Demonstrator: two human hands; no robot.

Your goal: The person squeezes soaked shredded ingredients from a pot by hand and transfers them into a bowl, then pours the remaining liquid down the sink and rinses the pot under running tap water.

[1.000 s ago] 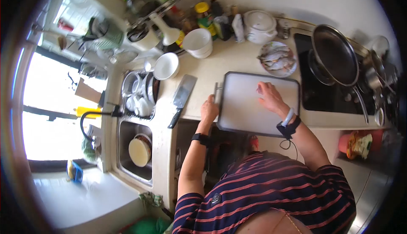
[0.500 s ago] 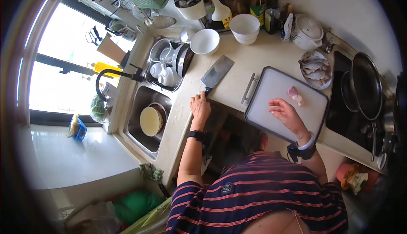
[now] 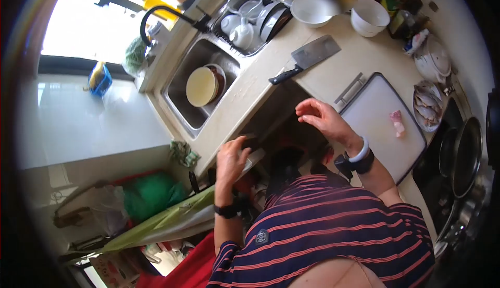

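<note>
My left hand (image 3: 230, 161) hangs in front of the counter edge, below the sink, with its fingers apart and nothing in them. My right hand (image 3: 327, 123) is raised beside the near left edge of a white cutting board (image 3: 372, 108); its fingers are loosely curved, thumb apart, and hold nothing. A cleaver (image 3: 315, 51) lies flat on the counter, its black handle pointing toward the front edge, apart from both hands. On the board rests a small piece of pinkish raw meat (image 3: 397, 124).
The sink (image 3: 174, 87) holds a cream bowl (image 3: 202, 87). Behind it, a rack holds dishes and a white teapot (image 3: 242, 35). White bowls (image 3: 370, 18) stand at the back. Right of the board are a plate of fish (image 3: 428, 105) and a pan (image 3: 467, 157) on the hob.
My left hand has left the cleaver's handle and moved down off the counter. My right hand has shifted left from above the board. The view has turned.
</note>
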